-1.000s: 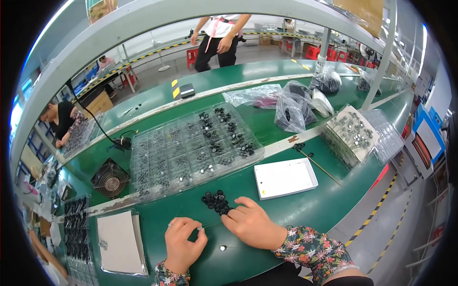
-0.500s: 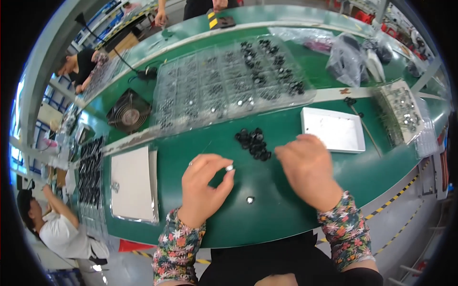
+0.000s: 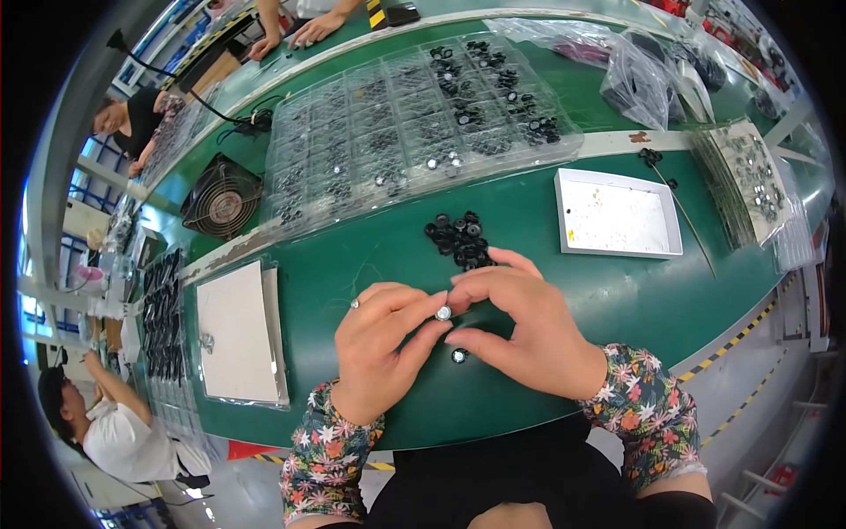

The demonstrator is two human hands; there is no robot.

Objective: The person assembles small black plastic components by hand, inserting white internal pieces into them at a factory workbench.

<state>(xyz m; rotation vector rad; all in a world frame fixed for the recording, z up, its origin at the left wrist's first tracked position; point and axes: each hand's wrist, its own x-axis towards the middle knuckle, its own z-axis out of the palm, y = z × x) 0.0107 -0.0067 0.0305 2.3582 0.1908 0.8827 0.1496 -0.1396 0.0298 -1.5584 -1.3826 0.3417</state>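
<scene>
Thumb and forefinger of my left hand (image 3: 379,348) pinch a small round part (image 3: 443,313) with a shiny, lens-like face. My right hand (image 3: 529,331) is just right of it, thumb and forefinger apart, their tips close beside the part and my left fingertips. I see nothing held in the right hand. A second small round part (image 3: 460,355), black with a bright centre, lies on the green table below my fingertips. Just beyond my hands sits a heap of small black ring-like parts (image 3: 456,236), its near edge partly covered by my right hand.
A clear compartment tray (image 3: 370,196) full of small parts spans the back. At the right are a shallow white box (image 3: 619,251), a thin rod (image 3: 692,225) and a bagged stack (image 3: 749,176). A small fan (image 3: 222,204) and bagged white sheets (image 3: 233,339) stand left. Co-workers sit beyond.
My right hand has come left from the black heap to the part in my left fingers, its thumb and forefinger now apart. My left hand has shifted slightly right. The view has shifted a little.
</scene>
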